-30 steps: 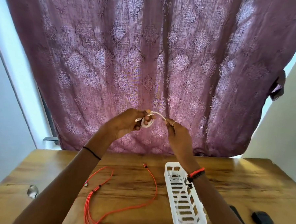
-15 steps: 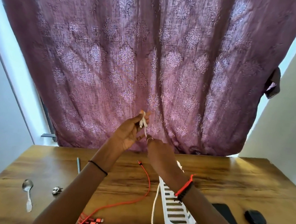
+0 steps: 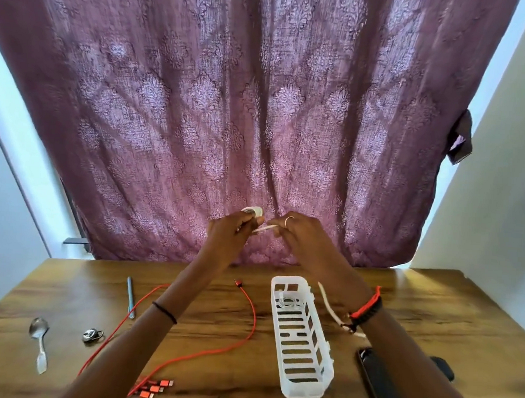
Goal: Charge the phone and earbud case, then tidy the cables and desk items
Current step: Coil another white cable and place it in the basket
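Both hands are raised above the wooden desk [image 3: 431,311], in front of the purple curtain. My left hand [image 3: 232,230] pinches a small coil of white cable [image 3: 252,212]. My right hand [image 3: 299,231] grips the same cable's free strand, stretched between the two hands; its tail hangs down past my right wrist to the desk. A white slotted basket [image 3: 301,337] lies on the desk below, with a coiled white cable inside its far end. A red multi-head cable [image 3: 248,323] sprawls left of the basket. A black phone [image 3: 373,384] lies right of it.
A spoon [image 3: 38,342], a small metal clip [image 3: 92,335] and a pen [image 3: 130,297] lie on the left of the desk. A small black object [image 3: 444,368] sits at the right, partly hidden by my right forearm. The curtain [image 3: 260,107] hangs behind the desk.
My right hand has come back up from below the left and now pulls the strand sideways. The cable tail has swung from left of the basket to its right.
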